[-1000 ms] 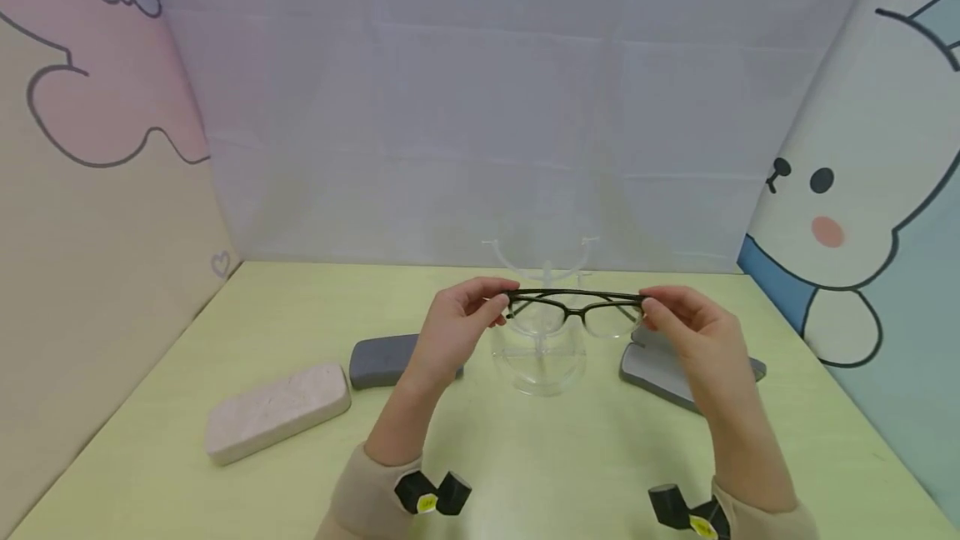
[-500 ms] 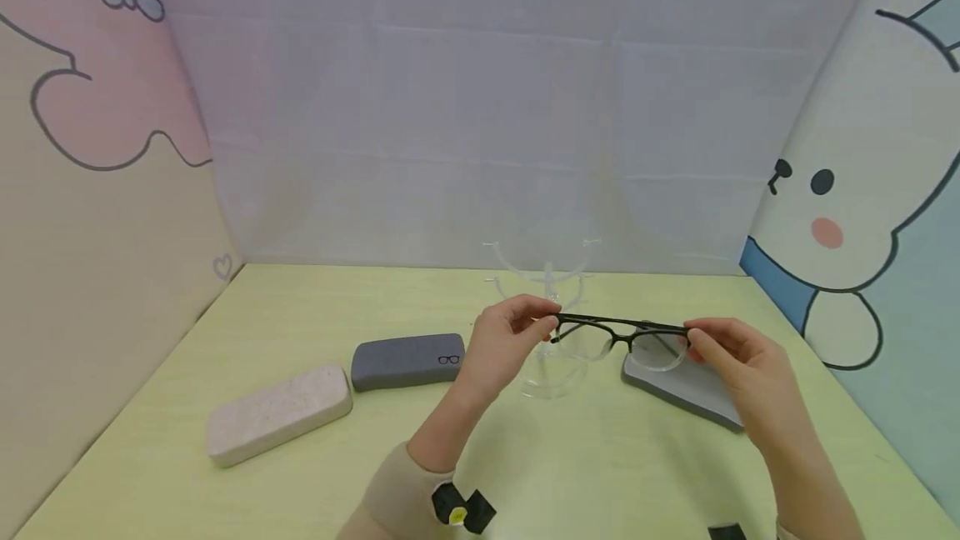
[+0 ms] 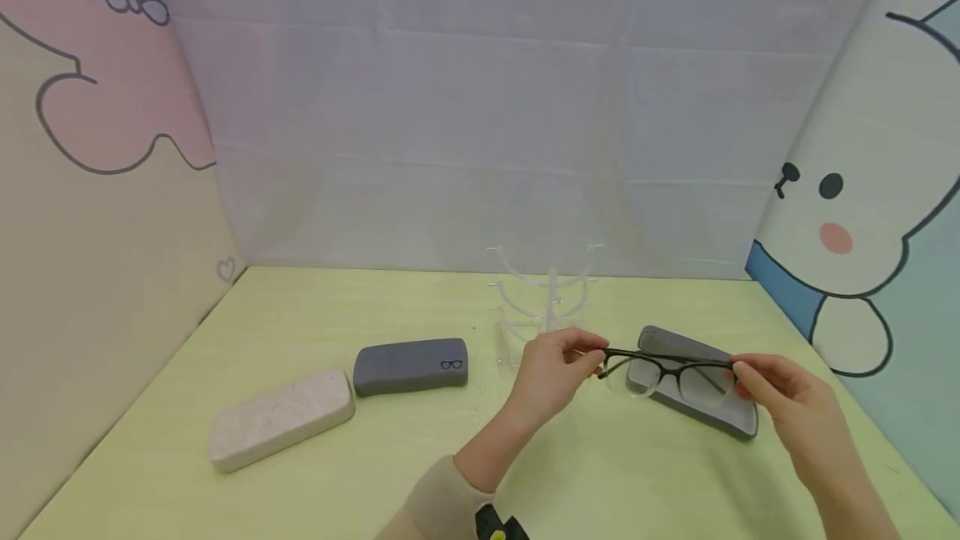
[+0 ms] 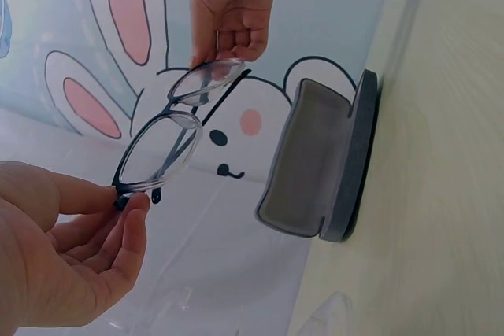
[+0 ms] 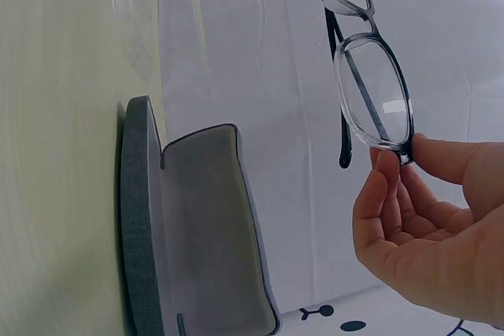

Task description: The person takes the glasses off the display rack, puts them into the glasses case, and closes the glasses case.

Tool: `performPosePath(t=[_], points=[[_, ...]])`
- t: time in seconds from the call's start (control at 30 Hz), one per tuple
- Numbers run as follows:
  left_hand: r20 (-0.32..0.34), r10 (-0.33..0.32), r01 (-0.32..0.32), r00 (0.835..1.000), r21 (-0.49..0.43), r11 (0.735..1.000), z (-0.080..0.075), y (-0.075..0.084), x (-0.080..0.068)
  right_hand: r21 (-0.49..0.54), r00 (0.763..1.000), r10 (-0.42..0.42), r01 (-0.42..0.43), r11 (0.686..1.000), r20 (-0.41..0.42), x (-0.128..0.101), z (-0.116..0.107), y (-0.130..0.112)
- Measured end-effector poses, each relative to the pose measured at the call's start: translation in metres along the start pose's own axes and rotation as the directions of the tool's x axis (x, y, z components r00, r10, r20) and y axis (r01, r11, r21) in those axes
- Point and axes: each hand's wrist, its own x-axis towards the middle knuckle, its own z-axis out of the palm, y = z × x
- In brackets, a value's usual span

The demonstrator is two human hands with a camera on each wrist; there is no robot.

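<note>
Both hands hold a pair of eyeglasses (image 3: 671,370) with a black upper frame and clear lower rims, temples folded behind the lenses. My left hand (image 3: 557,373) pinches one end of the frame between thumb and fingers. At the other end, my right hand (image 3: 795,411) pinches the opposite corner. In the head view the eyeglasses overlap an open grey glasses case (image 3: 693,412). The left wrist view shows them raised clear of that case (image 4: 307,163), whose lid stands up and whose inside looks bare. The right wrist view shows the folded temples of the eyeglasses (image 5: 374,88) crossing behind the lenses.
A clear tiered display stand (image 3: 551,298) rises behind my left hand. To the left lie a closed dark grey glasses case (image 3: 411,367) with a small glasses print and a closed pale case (image 3: 282,420). Fabric walls (image 3: 420,132) border the table (image 3: 322,307) on three sides.
Both hands have carried the eyeglasses rightward and down, from in front of the clear stand to over the open grey case. Their grip on the frame ends looks the same.
</note>
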Motion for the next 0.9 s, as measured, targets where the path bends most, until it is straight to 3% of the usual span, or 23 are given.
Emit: performPosePath(t=[0.3,0.4,0.63,0.73,0.9], points=[[0.018,-0.016,0.015,1.000,0.074,0.997,0.026,-0.010,0.010,0.002,0.998,0.063,-0.063,0.998,-0.009,0.003,-0.010,0.018],[0.015,-0.026,0.025,1.000,0.090,0.996,0.033,-0.014,0.016,-0.011,0.996,0.086,-0.086,0.996,0.009,0.011,-0.017,0.041],[-0.002,-0.035,0.035,0.999,0.119,0.992,0.050,-0.026,0.033,0.053,0.989,0.151,-0.151,0.987,0.002,0.039,-0.029,0.121],[-0.024,-0.045,0.048,0.999,0.133,0.990,0.058,-0.031,0.039,0.115,0.987,0.158,-0.160,0.980,0.030,0.044,-0.034,0.135],[-0.060,-0.077,0.083,0.995,0.107,0.991,0.068,-0.037,0.047,0.162,0.984,0.178,-0.180,0.970,0.029,0.044,-0.033,0.136]])
